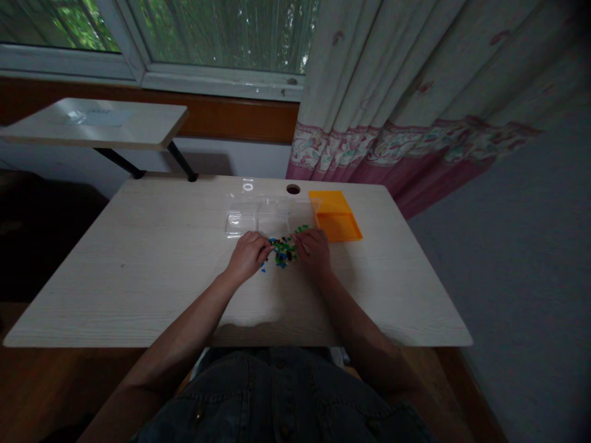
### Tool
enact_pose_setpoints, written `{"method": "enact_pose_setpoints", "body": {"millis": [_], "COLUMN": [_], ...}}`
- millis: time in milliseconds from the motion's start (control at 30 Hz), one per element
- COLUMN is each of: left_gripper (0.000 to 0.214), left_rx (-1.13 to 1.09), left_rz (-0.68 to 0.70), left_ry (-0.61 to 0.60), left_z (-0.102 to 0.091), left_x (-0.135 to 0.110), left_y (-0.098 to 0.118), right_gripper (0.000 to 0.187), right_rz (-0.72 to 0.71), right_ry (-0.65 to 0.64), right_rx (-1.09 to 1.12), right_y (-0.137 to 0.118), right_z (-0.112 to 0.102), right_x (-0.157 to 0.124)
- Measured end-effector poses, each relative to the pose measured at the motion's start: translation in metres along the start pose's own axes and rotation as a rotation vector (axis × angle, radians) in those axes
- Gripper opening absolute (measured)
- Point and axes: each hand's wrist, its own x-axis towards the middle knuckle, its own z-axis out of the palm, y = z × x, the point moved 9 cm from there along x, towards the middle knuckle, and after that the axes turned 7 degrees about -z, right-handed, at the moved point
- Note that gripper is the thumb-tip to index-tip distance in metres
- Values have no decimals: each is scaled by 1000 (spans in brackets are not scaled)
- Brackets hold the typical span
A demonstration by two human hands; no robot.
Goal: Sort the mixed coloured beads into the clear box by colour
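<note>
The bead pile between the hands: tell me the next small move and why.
Probably pinch one bead from the pile with the left hand and carry it to the clear tray. Both hands, the right hand too, rest at the mixed colours, and the tray's compartments look empty.

On the table [138, 277], the beads [282, 249] lie before the divided tray [258, 216], the lid [335, 215] to its right.
</note>
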Motion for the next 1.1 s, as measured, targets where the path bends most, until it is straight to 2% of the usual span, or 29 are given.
{"method": "enact_pose_setpoints", "body": {"millis": [100, 233, 467, 633, 800, 933, 1100], "left_gripper": [26, 27, 30, 31, 33, 33, 32], "left_rx": [-116, -234, -339, -332, -317, -301, -268], "left_rz": [-37, -56, -31, -17, -8, -16, -57], "left_ry": [69, 84, 49, 33, 24, 41, 91], "left_z": [-7, -8, -6, -4, -2, -5, -13], "left_x": [1, 1, 1, 1, 0, 1, 1], "left_y": [-4, -4, 5, 8, 8, 5, -2], "right_gripper": [21, 24, 19, 16, 18, 19, 22], "right_rz": [-102, -165, -167, -200, -195, -156, 83], "right_ry": [-87, -127, -121, -67, -93, -46, 117], "right_rx": [56, 55, 43, 67, 62, 63, -62], "right_y": [-23, -38, -38, -42, -43, -30, 25], "right_z": [12, 21, 23, 17, 18, 10, -18], "right_x": [-2, -6, -7, -6, -6, -2, 2]}}
